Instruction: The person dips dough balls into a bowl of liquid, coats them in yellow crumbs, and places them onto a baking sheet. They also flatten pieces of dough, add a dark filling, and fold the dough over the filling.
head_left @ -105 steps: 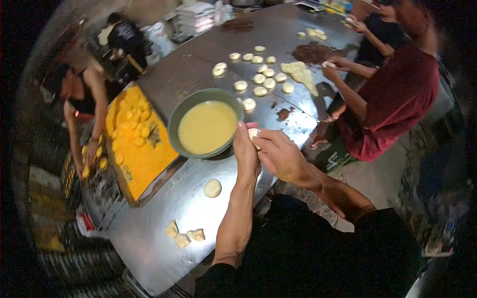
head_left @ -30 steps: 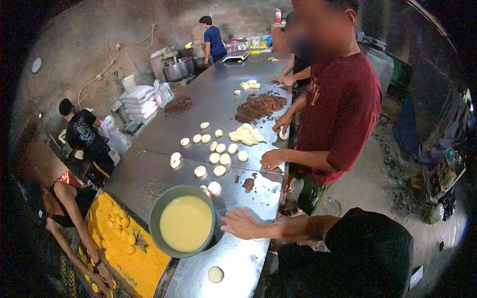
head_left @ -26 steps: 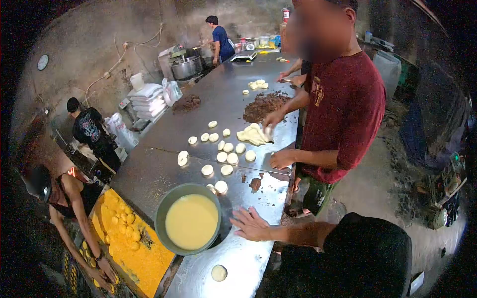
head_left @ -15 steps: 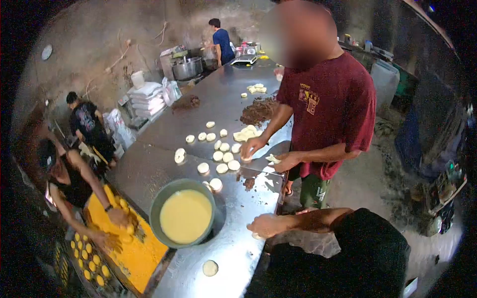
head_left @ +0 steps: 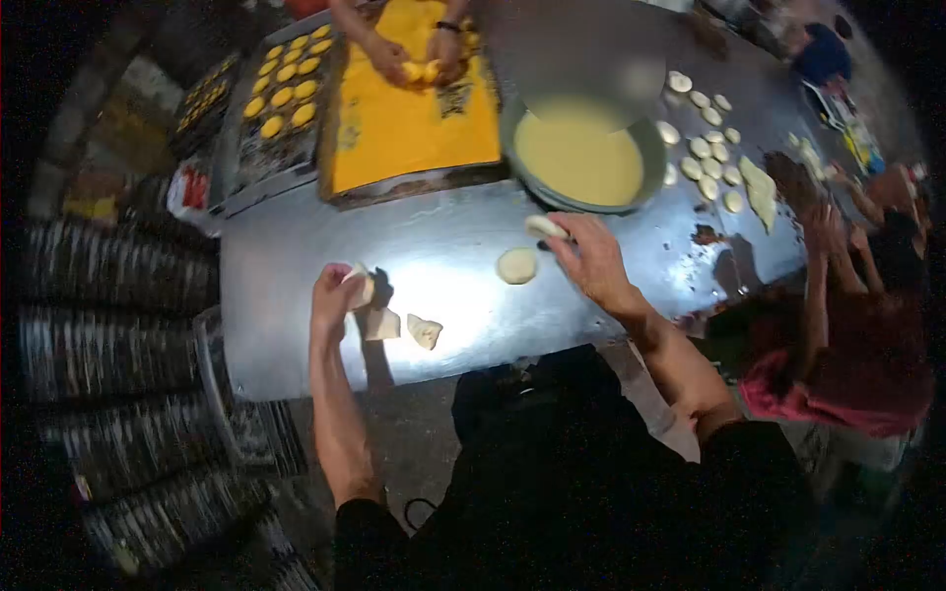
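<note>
My left hand holds a pale piece of dough above the metal table, over a squarish dough piece. A folded-looking dough piece lies just right of that one. In my right hand a pale dough disc is pinched between thumb and fingers, near the front rim of the basin. Between my hands, closer to the right, another round dough disc lies flat on the metal.
A green basin of yellow liquid stands beyond my right hand. A co-worker's hands work over a yellow-orange board, beside a tray of yellow rounds. Several dough discs and a person in maroon are at right.
The view has swung left and down. My left hand, the dough it holds and the pieces near it now show. My right hand has moved close to the basin with a disc.
</note>
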Available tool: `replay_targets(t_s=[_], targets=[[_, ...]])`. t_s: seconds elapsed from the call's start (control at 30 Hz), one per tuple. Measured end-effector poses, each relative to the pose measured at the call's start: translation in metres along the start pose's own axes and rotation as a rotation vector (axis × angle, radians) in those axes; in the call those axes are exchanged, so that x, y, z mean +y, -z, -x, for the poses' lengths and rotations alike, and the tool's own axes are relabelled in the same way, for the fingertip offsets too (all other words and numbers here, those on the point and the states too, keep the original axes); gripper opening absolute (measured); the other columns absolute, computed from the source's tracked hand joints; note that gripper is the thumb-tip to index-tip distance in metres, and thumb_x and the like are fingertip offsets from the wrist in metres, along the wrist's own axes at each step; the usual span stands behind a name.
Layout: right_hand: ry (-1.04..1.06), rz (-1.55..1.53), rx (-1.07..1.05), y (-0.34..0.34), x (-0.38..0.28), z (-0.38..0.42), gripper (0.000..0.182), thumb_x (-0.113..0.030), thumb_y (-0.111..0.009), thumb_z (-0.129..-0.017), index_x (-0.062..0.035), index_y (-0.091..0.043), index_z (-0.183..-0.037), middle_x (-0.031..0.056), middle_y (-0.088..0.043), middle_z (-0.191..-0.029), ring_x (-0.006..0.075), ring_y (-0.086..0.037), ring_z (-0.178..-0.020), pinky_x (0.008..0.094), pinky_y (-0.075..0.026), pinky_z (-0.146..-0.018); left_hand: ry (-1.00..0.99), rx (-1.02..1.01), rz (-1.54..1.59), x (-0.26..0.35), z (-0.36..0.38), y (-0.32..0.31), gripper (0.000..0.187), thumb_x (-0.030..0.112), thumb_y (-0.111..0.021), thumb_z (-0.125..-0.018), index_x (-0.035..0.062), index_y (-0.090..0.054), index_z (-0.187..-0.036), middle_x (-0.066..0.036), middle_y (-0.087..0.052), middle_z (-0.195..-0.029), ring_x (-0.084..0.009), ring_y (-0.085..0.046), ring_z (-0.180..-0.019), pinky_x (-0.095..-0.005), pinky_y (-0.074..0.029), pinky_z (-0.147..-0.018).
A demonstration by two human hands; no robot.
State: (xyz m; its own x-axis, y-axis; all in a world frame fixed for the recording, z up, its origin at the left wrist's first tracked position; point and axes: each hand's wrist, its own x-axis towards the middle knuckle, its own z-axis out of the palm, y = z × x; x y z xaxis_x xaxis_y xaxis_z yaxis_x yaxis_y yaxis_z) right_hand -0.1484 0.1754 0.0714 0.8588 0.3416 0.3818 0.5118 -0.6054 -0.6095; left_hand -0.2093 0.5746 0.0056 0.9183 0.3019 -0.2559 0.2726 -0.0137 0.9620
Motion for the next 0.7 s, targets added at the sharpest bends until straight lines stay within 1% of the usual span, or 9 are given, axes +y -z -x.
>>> replay_targets(t_s=[0.03, 0.1, 0.17, 0.2, 0.3, 0.37, 0.57, 0.63, 0.7], targets=[[0.023, -0.032, -0.016, -0.016, 0.007, -0.005, 0.038, -0.024, -0.064, -0.082, -0.0031, -0.06, -0.113, 0.019, -0.062, -0.101, 0.0314, -0.059, -0.099, 0.0408, -0.046, -0.086, 0.098, 0.061, 0.037, 0.004, 0.006, 0.0, 0.015, 0.005, -0.062, -0.082, 0.003, -0.051, -0.092, -0.006, -0.058, -0.082, -0.0132, -0.057, -0.07, -0.0268, -0.049, -0.061], [0.251, 0.65, -0.293, -0.048, 0.026, -0.011, 0.038, -0.022, -0.063, -0.082, -0.0014, -0.059, -0.114, 0.0182, -0.063, -0.101, 0.0312, -0.059, -0.1, 0.0397, -0.046, -0.087, 0.0, 0.133, 0.048, -0.011, 0.013, -0.003, 0.018, 0.01, -0.061, -0.086, 0.0028, -0.049, -0.097, -0.007, -0.058, -0.082, -0.0136, -0.058, -0.07, -0.0277, -0.051, -0.06], [0.247, 0.571, -0.407, -0.071, 0.002, -0.019, 0.04, -0.024, -0.062, -0.084, 0.0007, -0.058, -0.115, 0.019, -0.063, -0.103, 0.0347, -0.059, -0.097, 0.0398, -0.047, -0.085, -0.058, 0.153, 0.217, 0.011, 0.036, -0.036, 0.04, 0.009, -0.056, -0.089, 0.0013, -0.041, -0.126, -0.011, -0.062, -0.089, -0.0144, -0.06, -0.075, -0.026, -0.051, -0.064], [0.033, 0.148, -0.413, -0.074, -0.029, -0.025, 0.04, -0.025, -0.061, -0.085, 0.001, -0.057, -0.116, 0.0198, -0.062, -0.104, 0.034, -0.06, -0.097, 0.0396, -0.047, -0.084, -0.077, 0.109, 0.389, 0.014, 0.04, -0.051, 0.045, 0.008, -0.053, -0.091, 0.0024, -0.037, -0.133, -0.011, -0.063, -0.091, -0.0156, -0.061, -0.076, -0.0267, -0.052, -0.067], [-0.303, -0.787, -0.404, -0.101, -0.082, -0.029, 0.036, -0.022, -0.058, -0.09, 0.003, -0.056, -0.115, 0.0182, -0.065, -0.102, 0.0187, -0.063, -0.091, 0.0302, -0.05, -0.078, -0.085, 0.097, 0.763, 0.05, 0.058, -0.106, 0.028, 0.011, -0.047, -0.096, 0.0017, -0.052, -0.122, -0.011, -0.062, -0.104, -0.0153, -0.059, -0.095, -0.0279, -0.049, -0.082], [-0.276, -0.778, -0.199, -0.095, -0.111, -0.033, 0.032, -0.017, -0.061, -0.088, 0.0034, -0.058, -0.113, 0.0143, -0.067, -0.095, 0.0153, -0.063, -0.084, 0.0272, -0.051, -0.073, -0.197, 0.154, 0.321, 0.057, 0.063, -0.125, 0.027, 0.014, -0.047, -0.097, 0.0003, -0.057, -0.117, -0.009, -0.062, -0.105, -0.0131, -0.057, -0.093, -0.0258, -0.046, -0.082], [-0.237, -0.666, 0.09, -0.049, -0.115, -0.034, 0.026, -0.02, -0.062, -0.087, 0.0032, -0.061, -0.098, 0.0155, -0.064, -0.086, 0.0155, -0.062, -0.075, 0.0304, -0.05, -0.067, -0.431, 0.263, 0.279, 0.104, 0.067, -0.183, 0.034, 0.026, -0.042, -0.099, 0.0032, -0.051, -0.077, -0.007, -0.057, -0.071, -0.0089, -0.05, -0.063, -0.0286, -0.042, -0.055], [-0.164, -0.495, 0.326, -0.016, -0.122, -0.034, 0.029, -0.026, -0.059, -0.089, 0.0033, -0.06, -0.088, 0.018, -0.061, -0.079, 0.0195, -0.059, -0.065, 0.0342, -0.046, -0.059, -0.66, 0.365, 0.053, 0.133, 0.081, -0.219, 0.034, 0.026, -0.042, -0.099, 0.0029, -0.051, -0.076, -0.005, -0.055, -0.068, -0.0094, -0.05, -0.06, -0.0267, -0.041, -0.053], [-0.243, -0.399, 0.37, 0.013, -0.093, -0.036, 0.032, -0.028, -0.056, -0.09, 0.0027, -0.058, -0.082, 0.0187, -0.055, -0.07, 0.026, -0.056, -0.058, 0.0382, -0.042, -0.053, -0.608, 0.175, 0.25, 0.134, 0.091, -0.247, 0.031, 0.026, -0.043, -0.099, 0.0019, -0.053, -0.082, -0.006, -0.056, -0.072, -0.0109, -0.053, -0.063, -0.0267, -0.044, -0.056]])
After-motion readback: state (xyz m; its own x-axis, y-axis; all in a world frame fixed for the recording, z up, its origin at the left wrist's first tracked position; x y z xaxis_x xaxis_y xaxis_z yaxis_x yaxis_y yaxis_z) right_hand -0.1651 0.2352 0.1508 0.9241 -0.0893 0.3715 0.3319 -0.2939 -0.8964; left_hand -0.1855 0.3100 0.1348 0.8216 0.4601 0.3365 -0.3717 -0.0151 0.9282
